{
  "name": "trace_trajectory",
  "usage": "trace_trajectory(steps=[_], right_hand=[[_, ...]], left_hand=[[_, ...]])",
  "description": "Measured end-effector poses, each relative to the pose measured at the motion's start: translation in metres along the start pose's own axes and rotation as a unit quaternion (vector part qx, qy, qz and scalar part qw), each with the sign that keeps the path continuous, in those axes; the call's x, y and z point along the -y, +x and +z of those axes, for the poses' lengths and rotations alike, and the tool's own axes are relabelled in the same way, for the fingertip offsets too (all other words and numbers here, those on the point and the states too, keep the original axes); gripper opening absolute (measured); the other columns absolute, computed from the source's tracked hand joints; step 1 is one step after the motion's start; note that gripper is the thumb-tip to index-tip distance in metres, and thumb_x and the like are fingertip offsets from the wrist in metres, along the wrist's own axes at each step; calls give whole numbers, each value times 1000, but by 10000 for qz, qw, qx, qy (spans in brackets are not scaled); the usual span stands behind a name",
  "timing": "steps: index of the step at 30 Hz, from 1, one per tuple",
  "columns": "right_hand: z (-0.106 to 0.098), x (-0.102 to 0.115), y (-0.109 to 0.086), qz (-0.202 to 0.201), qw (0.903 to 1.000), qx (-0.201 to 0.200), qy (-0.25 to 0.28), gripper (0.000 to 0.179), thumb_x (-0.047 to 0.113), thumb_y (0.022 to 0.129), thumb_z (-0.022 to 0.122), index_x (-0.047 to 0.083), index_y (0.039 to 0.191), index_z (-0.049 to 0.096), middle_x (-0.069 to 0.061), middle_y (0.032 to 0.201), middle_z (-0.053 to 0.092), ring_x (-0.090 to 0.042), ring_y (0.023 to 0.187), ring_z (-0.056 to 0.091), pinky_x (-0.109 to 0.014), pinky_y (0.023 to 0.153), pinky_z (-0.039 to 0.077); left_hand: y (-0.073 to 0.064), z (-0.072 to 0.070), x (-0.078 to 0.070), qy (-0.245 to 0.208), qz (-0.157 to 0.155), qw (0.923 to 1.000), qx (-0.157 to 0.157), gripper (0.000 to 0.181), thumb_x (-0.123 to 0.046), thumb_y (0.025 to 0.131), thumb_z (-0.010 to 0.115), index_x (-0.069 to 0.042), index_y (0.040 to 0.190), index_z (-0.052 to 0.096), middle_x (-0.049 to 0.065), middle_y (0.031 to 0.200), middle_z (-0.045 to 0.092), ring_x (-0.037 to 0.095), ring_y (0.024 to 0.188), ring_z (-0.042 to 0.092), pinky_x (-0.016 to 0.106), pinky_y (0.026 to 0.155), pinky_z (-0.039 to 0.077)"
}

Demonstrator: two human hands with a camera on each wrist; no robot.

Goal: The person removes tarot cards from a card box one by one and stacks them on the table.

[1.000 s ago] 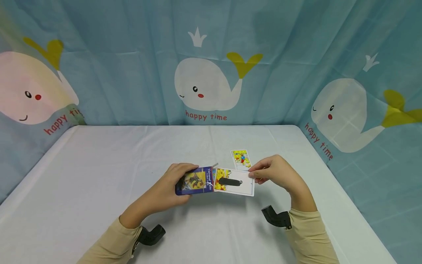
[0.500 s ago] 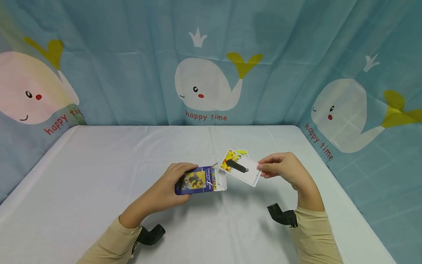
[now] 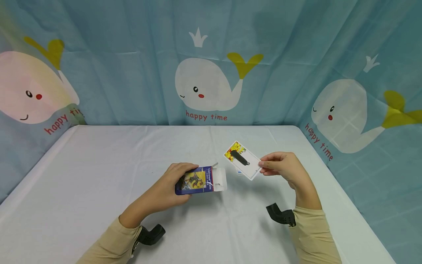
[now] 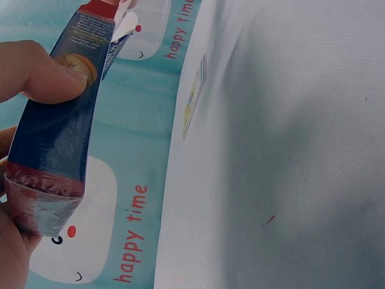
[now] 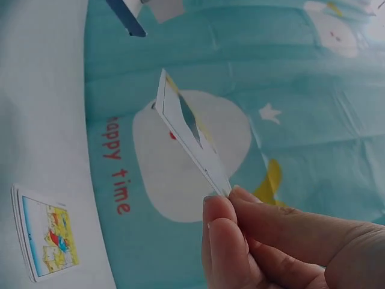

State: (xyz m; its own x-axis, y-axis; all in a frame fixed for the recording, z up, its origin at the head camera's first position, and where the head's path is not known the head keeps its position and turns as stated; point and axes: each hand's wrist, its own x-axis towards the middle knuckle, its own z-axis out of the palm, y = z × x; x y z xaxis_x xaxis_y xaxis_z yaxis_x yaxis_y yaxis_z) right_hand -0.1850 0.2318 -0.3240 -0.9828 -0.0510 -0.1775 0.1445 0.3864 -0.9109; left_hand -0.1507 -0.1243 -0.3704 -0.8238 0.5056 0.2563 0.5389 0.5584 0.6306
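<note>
My left hand [image 3: 179,183] grips a blue tarot card box [image 3: 194,181] from its left end, and the thumb [image 4: 60,81] presses on its narrow side in the left wrist view. The box's flap end [image 3: 219,179] faces right, unfolded. Between thumb and fingers, my right hand [image 3: 280,165] pinches a white-bordered card [image 3: 252,170] by one edge, tilted in the air. Its face has a yellow picture and a dark elongated shape. Beneath it in the head view lies a small stack of cards [image 5: 48,238], mostly hidden there but plain in the right wrist view.
A white cloth covers the table [image 3: 115,157]. Behind and beside it hangs a blue curtain [image 3: 132,73] with printed whales. Black wrist mounts [image 3: 151,234] stick out from both sleeves.
The right hand has drawn the card out of the box mouth and carried it up and right, over the small stack. A colourful strip seen in the mouth is out of view. The left hand stays put.
</note>
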Motion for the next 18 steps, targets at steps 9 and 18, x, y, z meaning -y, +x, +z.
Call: trace_trajectory(steps=[9,18], right_hand=[[4,-12,11,351,9987,-168,335,36,9,91,69,-16,115,61,-3,82,70,-7,68,71,-24,69,58],[13,-26,25,647,9956,-521,442,31,9,94,66,-13,115,61,2,75,70,-5,64,70,-22,68,58]], left_hand=[[0,1,0,-15,-5,10000,19,75,-6,77,77,-14,145,48,3,143,52,22,126,44,42,95,47],[0,1,-1,-28,-27,10000,17,74,-6,77,77,-12,145,48,3,143,52,22,127,44,42,96,46]])
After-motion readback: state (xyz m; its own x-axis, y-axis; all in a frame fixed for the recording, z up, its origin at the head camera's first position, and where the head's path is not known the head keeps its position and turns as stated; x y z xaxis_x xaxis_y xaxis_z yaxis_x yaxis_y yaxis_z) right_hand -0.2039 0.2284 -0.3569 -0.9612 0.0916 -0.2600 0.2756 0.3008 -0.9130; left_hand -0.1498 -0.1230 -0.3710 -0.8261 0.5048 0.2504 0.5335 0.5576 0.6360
